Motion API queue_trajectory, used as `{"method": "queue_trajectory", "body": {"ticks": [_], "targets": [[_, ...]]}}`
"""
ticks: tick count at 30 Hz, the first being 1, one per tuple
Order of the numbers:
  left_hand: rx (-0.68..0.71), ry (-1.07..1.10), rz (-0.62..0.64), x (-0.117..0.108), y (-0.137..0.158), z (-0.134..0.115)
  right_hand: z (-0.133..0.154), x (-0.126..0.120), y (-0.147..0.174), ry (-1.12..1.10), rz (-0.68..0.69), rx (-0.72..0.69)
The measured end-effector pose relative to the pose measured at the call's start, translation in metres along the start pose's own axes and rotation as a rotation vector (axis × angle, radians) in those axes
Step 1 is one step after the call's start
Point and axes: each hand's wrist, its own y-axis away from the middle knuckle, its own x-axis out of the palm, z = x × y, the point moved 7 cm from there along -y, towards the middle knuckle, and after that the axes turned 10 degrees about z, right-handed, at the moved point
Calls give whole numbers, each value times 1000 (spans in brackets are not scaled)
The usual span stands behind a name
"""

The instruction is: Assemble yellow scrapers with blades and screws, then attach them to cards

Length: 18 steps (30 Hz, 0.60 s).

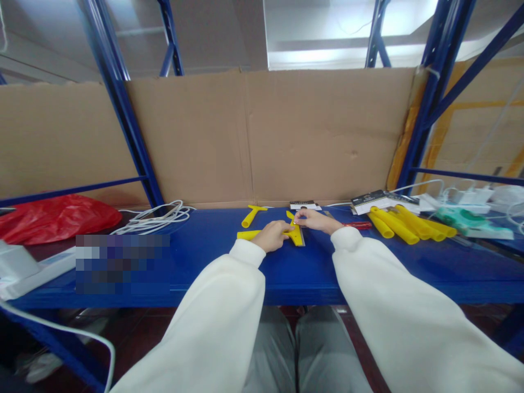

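Observation:
A yellow scraper (pixel 297 236) with a T-shaped head lies on the blue bench, its handle pointing left and a thin blade-like strip along the right edge of its head. My left hand (pixel 272 236) is closed around it where handle and head meet. At the far end of the head, my right hand (pixel 311 219) has its fingertips pinched together; what they hold is too small to make out. A second yellow scraper (pixel 250 218) lies behind my left hand. Just right of my right hand rests a red tool (pixel 359 225), partly hidden by the sleeve.
Several yellow handles (pixel 395 225) lie right beside black-and-white packets (pixel 374 201). A small packet (pixel 305 205) sits by the cardboard wall (pixel 254 136). Coiled white cable (pixel 164 215), a red bag (pixel 69 218) and a power strip (pixel 45 273) are left; a green-and-white item (pixel 466 221) is right.

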Motion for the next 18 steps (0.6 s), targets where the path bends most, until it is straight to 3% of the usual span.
{"method": "queue_trajectory", "body": {"ticks": [18], "targets": [[-2, -20, -8, -3, 1, -2, -6, 2, -1, -53, 17, 13]]}}
